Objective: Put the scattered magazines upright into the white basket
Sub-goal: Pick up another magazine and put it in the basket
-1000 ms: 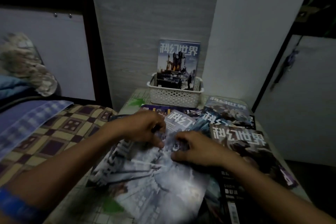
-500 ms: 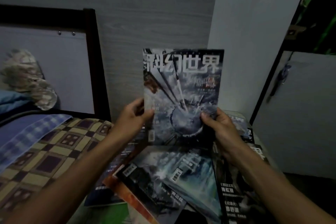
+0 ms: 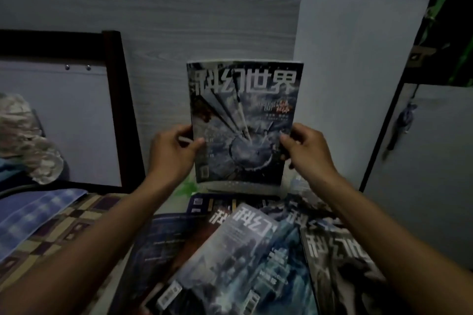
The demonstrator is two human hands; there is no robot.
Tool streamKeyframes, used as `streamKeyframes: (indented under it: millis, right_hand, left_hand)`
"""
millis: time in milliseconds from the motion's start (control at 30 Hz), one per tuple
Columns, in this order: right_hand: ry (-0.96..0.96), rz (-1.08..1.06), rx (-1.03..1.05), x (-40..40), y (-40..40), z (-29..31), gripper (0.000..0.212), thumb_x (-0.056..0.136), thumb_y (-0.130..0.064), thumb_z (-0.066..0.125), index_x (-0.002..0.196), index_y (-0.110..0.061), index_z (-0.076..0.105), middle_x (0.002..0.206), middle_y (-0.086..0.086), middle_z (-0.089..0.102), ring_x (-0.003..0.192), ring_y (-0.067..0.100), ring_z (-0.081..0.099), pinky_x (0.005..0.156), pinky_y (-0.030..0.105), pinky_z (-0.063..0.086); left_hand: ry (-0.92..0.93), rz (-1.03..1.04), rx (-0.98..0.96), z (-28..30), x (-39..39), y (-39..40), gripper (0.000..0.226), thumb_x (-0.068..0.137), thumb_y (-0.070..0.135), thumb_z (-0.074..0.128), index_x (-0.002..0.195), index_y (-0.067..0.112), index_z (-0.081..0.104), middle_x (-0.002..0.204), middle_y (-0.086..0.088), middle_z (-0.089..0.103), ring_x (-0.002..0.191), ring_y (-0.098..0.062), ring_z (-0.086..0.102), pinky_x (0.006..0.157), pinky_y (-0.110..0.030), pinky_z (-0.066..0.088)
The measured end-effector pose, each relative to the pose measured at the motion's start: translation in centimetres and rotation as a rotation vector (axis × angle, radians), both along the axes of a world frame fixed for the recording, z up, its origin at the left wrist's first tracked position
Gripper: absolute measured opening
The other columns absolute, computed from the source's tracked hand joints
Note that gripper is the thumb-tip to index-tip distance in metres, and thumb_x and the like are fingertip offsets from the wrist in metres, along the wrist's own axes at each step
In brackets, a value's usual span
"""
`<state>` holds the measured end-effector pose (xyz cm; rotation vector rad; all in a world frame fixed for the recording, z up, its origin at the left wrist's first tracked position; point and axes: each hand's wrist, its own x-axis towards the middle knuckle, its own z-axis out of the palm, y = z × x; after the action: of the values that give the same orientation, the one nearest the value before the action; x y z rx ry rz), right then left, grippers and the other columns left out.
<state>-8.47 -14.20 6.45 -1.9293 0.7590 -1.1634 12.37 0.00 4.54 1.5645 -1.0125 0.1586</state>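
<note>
Your left hand (image 3: 174,153) and right hand (image 3: 305,151) grip the upright glossy dark-covered magazine (image 3: 243,123) by its side edges, above the scattered magazines (image 3: 243,250).

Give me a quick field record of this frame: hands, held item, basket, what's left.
left hand: grips the left edge of the held magazine
right hand: grips its right edge
held magazine: upright, cover facing the camera, lifted above the pile
white basket: mostly hidden behind it, only a pale strip shows
scattered magazines: several lying flat, overlapping
</note>
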Motion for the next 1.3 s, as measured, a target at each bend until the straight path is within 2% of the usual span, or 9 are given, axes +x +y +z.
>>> streamKeyframes:
  millis: [100, 233, 367, 600, 833, 933, 1033, 1200, 1300]
  right_hand:
    - [-0.067, -0.087, 0.009, 2.9, -3.7, 2.7, 0.011, 0.094, -0.016, 0.059, 0.093, -0.017, 0.07, 0.082, 0.004, 0.071, 0.064, 0.022, 0.067, 0.056, 0.036, 0.055]
    - [-0.099, -0.208, 0.057, 6.7, -9.1, 3.2, 0.006, 0.091, -0.017, 0.065, 0.092, -0.014, 0.06, 0.085, 0.011, 0.07, 0.07, 0.029, 0.07, 0.068, 0.048, 0.061]
    - [-0.08, -0.277, 0.184, 9.5, -13.0, -0.5, 0.016, 0.09, -0.017, 0.064, 0.077, -0.02, 0.057, 0.078, 0.01, 0.071, 0.064, 0.028, 0.07, 0.066, 0.051, 0.061]
    - [0.067, -0.314, 0.247, 11.0, -16.1, -8.6, 0.024, 0.087, -0.014, 0.069, 0.064, -0.021, 0.064, 0.078, 0.011, 0.073, 0.073, 0.033, 0.071, 0.075, 0.052, 0.059]
    - [0.069, -0.37, 0.183, 11.9, -17.4, -9.0, 0.004, 0.087, -0.017, 0.069, 0.085, -0.014, 0.069, 0.09, 0.007, 0.071, 0.087, 0.028, 0.067, 0.077, 0.034, 0.052]
    - [0.206, -0.286, 0.141, 12.6, -17.3, -8.9, 0.018, 0.09, -0.016, 0.06, 0.107, -0.011, 0.065, 0.109, 0.012, 0.07, 0.091, 0.026, 0.062, 0.075, 0.029, 0.044]
    - [0.301, -0.196, 0.126, 12.8, -17.2, -9.0, 0.027, 0.093, -0.015, 0.053, 0.119, -0.012, 0.059, 0.121, 0.014, 0.065, 0.101, 0.029, 0.062, 0.078, 0.027, 0.042]
    - [0.306, -0.086, 0.197, 11.9, -17.3, -8.3, 0.039, 0.091, -0.022, 0.06, 0.129, -0.015, 0.054, 0.13, 0.01, 0.062, 0.109, 0.027, 0.061, 0.088, 0.031, 0.047]
    - [0.339, -0.097, 0.165, 10.9, -15.8, -8.1, 0.051, 0.09, -0.025, 0.063, 0.136, -0.012, 0.045, 0.137, 0.012, 0.056, 0.117, 0.03, 0.057, 0.091, 0.03, 0.045]
  left_hand:
    - [0.008, 0.006, -0.06, 3.3, 2.5, -4.4, 0.019, 0.083, 0.018, 0.076, 0.099, 0.028, 0.071, 0.085, 0.01, 0.07, 0.08, -0.017, 0.071, 0.078, -0.045, 0.061]
    - [0.003, 0.057, -0.067, 3.8, 5.9, -10.3, 0.024, 0.083, 0.016, 0.075, 0.107, 0.015, 0.07, 0.08, 0.017, 0.061, 0.079, -0.013, 0.067, 0.079, -0.044, 0.06]
    - [0.041, 0.081, 0.031, 0.0, 8.2, -14.7, 0.017, 0.086, 0.012, 0.071, 0.102, 0.009, 0.073, 0.084, 0.001, 0.068, 0.082, -0.021, 0.068, 0.081, -0.046, 0.059]
    - [-0.104, 0.159, 0.193, -7.3, 9.6, -17.4, 0.009, 0.084, 0.012, 0.071, 0.089, 0.009, 0.077, 0.084, -0.008, 0.076, 0.073, -0.014, 0.064, 0.071, -0.025, 0.047]
    - [0.08, 0.241, 0.207, -7.3, 10.3, -17.9, 0.024, 0.082, 0.015, 0.073, 0.105, 0.007, 0.075, 0.101, -0.011, 0.076, 0.086, -0.02, 0.069, 0.081, -0.026, 0.049]
    - [0.113, 0.156, 0.408, -6.9, 9.6, -18.5, 0.021, 0.086, 0.009, 0.062, 0.104, 0.003, 0.069, 0.102, -0.018, 0.07, 0.098, -0.034, 0.065, 0.081, -0.034, 0.048]
    - [0.103, -0.018, 0.565, -6.9, 8.7, -18.9, 0.019, 0.084, 0.014, 0.063, 0.101, 0.009, 0.058, 0.099, -0.011, 0.064, 0.095, -0.033, 0.061, 0.079, -0.037, 0.049]
    - [0.233, -0.179, 0.507, -6.9, 8.8, -18.3, 0.034, 0.085, 0.004, 0.058, 0.116, 0.016, 0.056, 0.111, -0.007, 0.065, 0.102, -0.026, 0.061, 0.083, -0.038, 0.051]
    - [0.226, -0.126, 0.488, -7.0, 7.8, -16.9, 0.048, 0.087, 0.008, 0.057, 0.133, 0.008, 0.045, 0.121, -0.006, 0.056, 0.103, -0.023, 0.054, 0.086, -0.032, 0.045]
